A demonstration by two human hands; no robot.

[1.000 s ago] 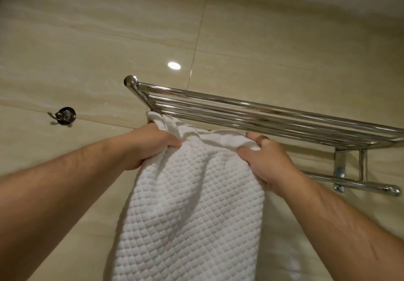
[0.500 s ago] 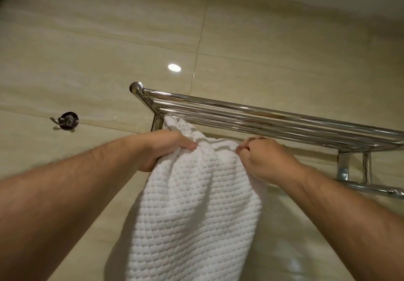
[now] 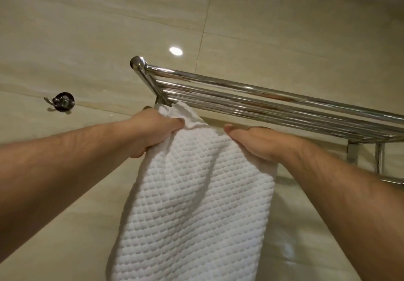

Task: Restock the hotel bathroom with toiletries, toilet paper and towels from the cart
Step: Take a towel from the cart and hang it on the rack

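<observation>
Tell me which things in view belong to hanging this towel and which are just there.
In the job:
white waffle towel
chrome towel rack
left hand, gripping the towel's top
right hand, flat on the towel

Just there:
wall hook
tiled wall

Warm dim light, glare spot on tile wall (image 3: 175, 51), w/ wide-angle edge distortion

A white waffle-weave towel (image 3: 192, 193) is hanging lengthwise below the left hand (image 3: 153, 132) and right hand (image 3: 260, 143), its bunched top corner poking up just above the left hand's fist, its upper right edge lying under the flat right hand.
</observation>
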